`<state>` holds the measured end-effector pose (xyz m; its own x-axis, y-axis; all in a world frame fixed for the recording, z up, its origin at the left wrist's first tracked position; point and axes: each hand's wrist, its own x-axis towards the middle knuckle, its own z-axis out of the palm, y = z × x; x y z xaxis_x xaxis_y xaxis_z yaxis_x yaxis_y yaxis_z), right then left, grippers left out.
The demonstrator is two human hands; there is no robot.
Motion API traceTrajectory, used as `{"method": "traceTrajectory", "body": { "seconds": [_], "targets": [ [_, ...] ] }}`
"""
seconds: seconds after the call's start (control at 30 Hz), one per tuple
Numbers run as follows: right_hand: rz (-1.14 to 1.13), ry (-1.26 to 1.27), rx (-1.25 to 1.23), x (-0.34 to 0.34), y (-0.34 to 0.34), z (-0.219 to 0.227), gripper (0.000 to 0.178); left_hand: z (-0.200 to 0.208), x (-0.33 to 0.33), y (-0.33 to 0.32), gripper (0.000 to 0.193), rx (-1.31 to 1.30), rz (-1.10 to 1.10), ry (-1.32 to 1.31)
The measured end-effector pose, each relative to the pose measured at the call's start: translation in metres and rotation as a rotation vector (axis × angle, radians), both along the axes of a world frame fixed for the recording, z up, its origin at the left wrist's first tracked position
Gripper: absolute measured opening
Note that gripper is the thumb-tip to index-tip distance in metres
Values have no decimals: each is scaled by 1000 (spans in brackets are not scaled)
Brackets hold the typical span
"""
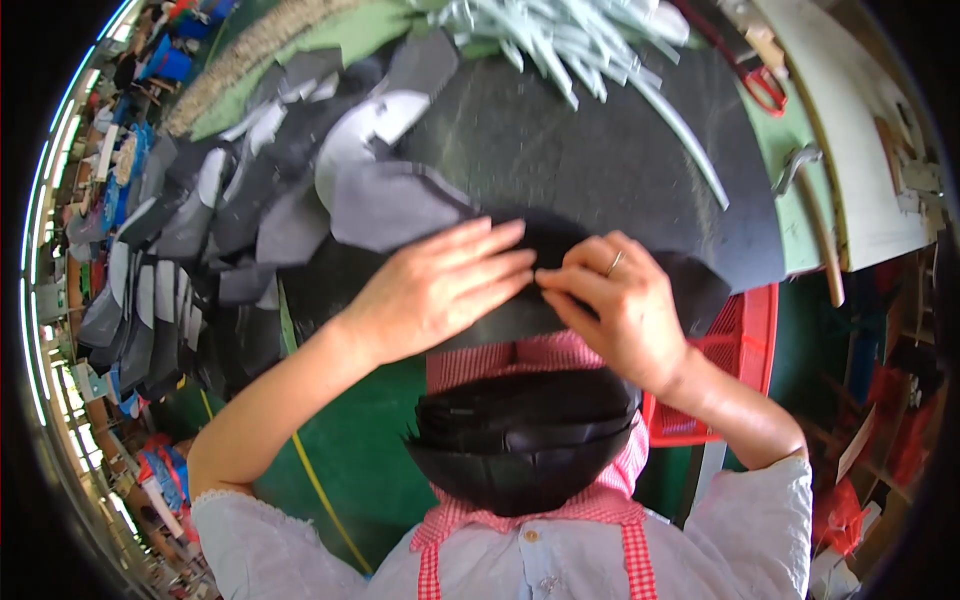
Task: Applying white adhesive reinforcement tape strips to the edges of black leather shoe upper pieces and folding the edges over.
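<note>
My left hand (pixel 440 290) lies with fingers stretched out flat over a dark curved sheet piece (pixel 690 285) on the black work surface. Just right of its fingertips, my right hand (pixel 622 300) has thumb and forefinger pinched together, with a ring on one finger. What the pinch holds is too small to make out. The curved piece passes under my right hand, and its dark edges blend into the surface. A grey cut piece (pixel 395 205) with a pale underside rests beyond my left hand. On my lap sits a stack of black cut pieces (pixel 520 450).
Many overlapping dark cut pieces (pixel 200 230) cover the left side. Pale strips (pixel 545 40) lie in a heap at the far edge. Scissors with red handles (pixel 765 92) and a hammer (pixel 820 225) lie to the right. A red crate (pixel 745 340) stands below the surface's right edge.
</note>
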<state>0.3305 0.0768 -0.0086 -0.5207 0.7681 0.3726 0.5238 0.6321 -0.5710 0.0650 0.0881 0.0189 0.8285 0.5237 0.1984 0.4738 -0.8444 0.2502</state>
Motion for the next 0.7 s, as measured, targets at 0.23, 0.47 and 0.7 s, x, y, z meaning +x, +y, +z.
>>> {"method": "traceTrajectory", "body": {
  "seconds": [0.23,0.47,0.7],
  "targets": [
    [85,46,-65,14,-16,14,32,5,0,-8,43,-51,-35,11],
    [533,-158,-947,79,-32,112,22,75,21,-116,66,-1250,4,-276],
    [-453,-72,-70,151,193,26,36,63,11,-176,72,-928,215,-77]
  ]
}}
